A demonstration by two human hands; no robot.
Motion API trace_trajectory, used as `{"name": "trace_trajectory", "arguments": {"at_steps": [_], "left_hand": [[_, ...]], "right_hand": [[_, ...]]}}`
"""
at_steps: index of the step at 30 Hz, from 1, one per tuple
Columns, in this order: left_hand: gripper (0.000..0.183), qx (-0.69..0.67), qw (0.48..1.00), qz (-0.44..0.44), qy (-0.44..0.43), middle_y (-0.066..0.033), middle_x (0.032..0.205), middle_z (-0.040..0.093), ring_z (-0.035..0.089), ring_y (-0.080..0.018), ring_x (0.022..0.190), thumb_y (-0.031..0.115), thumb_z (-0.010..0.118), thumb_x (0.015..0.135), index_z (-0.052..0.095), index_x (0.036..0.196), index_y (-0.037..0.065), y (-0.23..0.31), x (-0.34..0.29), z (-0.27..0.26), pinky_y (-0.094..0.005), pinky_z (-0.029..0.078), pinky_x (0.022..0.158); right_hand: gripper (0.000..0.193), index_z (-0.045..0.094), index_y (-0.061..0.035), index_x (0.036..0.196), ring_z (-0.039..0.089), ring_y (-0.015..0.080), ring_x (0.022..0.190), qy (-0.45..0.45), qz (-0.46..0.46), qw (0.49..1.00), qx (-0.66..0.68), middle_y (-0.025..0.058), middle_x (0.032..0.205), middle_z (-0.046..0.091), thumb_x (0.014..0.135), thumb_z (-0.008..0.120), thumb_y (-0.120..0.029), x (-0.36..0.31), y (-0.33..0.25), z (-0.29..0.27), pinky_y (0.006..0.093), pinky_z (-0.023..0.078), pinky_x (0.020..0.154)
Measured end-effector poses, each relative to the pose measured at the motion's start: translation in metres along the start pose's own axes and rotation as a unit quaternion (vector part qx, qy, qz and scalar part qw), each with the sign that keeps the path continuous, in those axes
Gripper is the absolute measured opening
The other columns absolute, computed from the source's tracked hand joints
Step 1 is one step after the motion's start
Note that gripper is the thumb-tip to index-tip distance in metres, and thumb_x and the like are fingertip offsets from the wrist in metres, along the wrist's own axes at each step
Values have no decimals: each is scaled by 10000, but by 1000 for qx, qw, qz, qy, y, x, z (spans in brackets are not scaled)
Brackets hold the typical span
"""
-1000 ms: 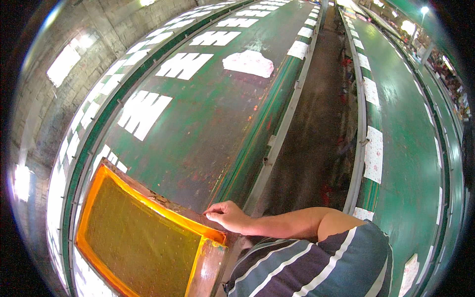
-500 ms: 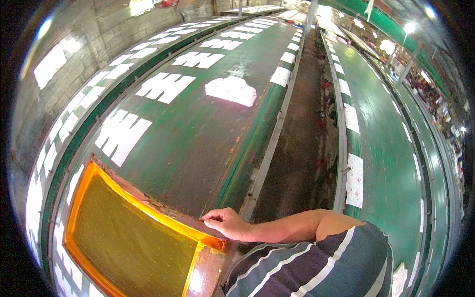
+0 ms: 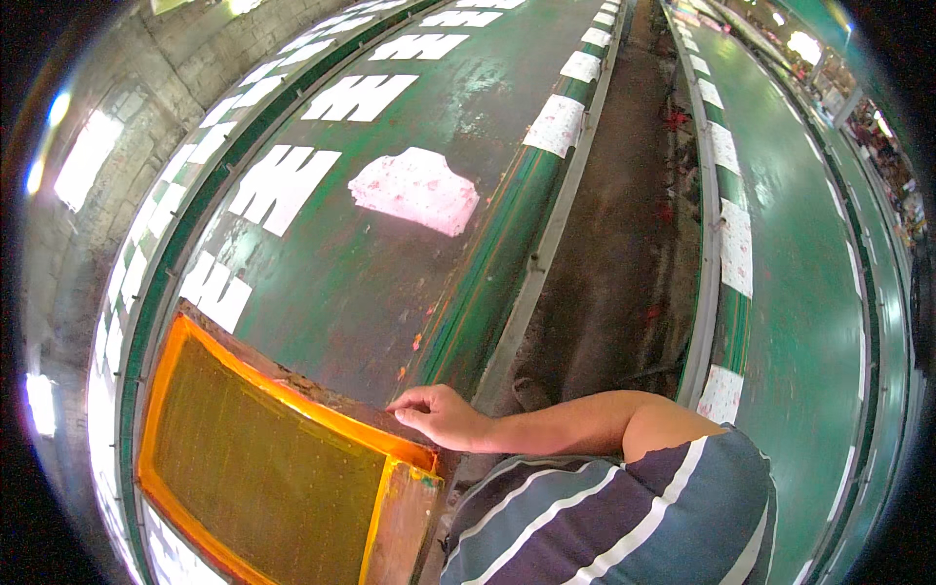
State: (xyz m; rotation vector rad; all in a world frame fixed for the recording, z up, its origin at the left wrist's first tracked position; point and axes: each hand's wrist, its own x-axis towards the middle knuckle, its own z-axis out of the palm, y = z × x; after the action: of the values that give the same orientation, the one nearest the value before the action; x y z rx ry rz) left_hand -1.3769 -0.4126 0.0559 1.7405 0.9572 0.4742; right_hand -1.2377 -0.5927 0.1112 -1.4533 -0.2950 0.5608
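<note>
My right hand (image 3: pixel 441 416) is closed at the far right corner of a screen-printing frame (image 3: pixel 402 517), its fingertips bent over the wooden edge. The frame has orange-yellow borders around a dark olive mesh (image 3: pixel 268 468), and it fills the lower left of the view. Its far edge runs close to a row of white cut pieces (image 3: pixel 216 291) on the long green table (image 3: pixel 322 336). Farther along lies a single pale pink patterned fabric piece (image 3: pixel 414 190). My left hand is out of view.
More white pieces (image 3: pixel 361 97) lie in rows up the table. Along its right edge sit patterned pieces (image 3: pixel 554 125). A dark aisle (image 3: pixel 604 244) separates it from another green table (image 3: pixel 785 283). A block wall (image 3: pixel 146 88) stands on the left.
The frame and my right hand have moved forward along the table together. The pink piece is now nearer, and the nearest white pieces are partly covered by the frame.
</note>
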Motion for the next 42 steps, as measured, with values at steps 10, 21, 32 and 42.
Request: {"name": "trace_trajectory", "arguments": {"at_steps": [10, 21, 32, 42], "left_hand": [[553, -6, 997, -15, 74, -134, 1254, 815, 752, -265, 1062, 250, 896, 982, 716, 1438, -6, 66, -8, 81, -449, 595, 992], [522, -43, 991, -30, 119, -131, 1265, 809, 748, -248, 1070, 240, 892, 988, 729, 1410, -21, 75, 43, 95, -427, 594, 994], [492, -36, 970, -8, 240, -128, 1276, 803, 745, -232, 1078, 230, 888, 993, 743, 1381, -35, 140, 61, 155, -405, 592, 996], [465, -33, 932, 64, 354, -125, 1285, 798, 741, -217, 1086, 220, 885, 998, 755, 1355, -47, 315, 61, 349, -385, 591, 997]], "right_hand": [[259, 822, -2, 1200, 614, 70, 769, -52, 1, 996, 68, -3, 853, 724, 1104, 705, -212, 54, -51, -102, 296, 493, 679], [326, 819, 8, 1231, 622, 37, 753, -46, -30, 998, 16, -31, 867, 738, 1051, 840, -263, 111, -69, -159, 254, 508, 670], [374, 793, -5, 1349, 658, 32, 881, -44, -54, 997, -19, -5, 1005, 779, 1025, 873, -174, 206, -93, -344, 229, 540, 770], [436, 771, 21, 1374, 743, 200, 1195, -17, -155, 984, -82, 174, 1282, 814, 1100, 744, -318, 358, -155, -686, 376, 578, 1042]]}}
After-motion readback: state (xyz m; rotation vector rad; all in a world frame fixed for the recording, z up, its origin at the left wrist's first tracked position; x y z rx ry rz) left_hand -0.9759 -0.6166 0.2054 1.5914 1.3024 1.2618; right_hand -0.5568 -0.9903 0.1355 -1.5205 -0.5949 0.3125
